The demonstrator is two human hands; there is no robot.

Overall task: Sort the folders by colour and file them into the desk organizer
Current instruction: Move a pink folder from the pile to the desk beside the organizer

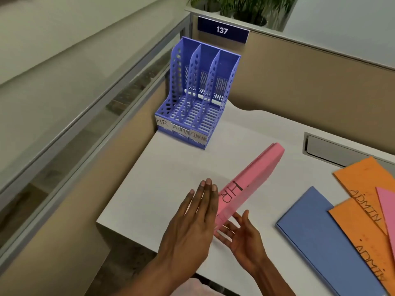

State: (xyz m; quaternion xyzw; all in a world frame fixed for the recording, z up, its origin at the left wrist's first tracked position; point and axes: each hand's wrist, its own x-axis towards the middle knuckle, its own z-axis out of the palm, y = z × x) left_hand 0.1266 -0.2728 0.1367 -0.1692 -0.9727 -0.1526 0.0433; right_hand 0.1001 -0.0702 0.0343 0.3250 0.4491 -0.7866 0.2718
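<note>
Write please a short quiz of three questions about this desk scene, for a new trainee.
1. True or false: the organizer already holds folders.
2. Which word is written on the pink folder between the left hand and the right hand? A) ADMIN B) HR C) FINANCE
3. Fill in: the two folders marked ADMIN are coloured ____.

Key:
1. False; all three slots show only bare slats.
2. B
3. orange
</note>
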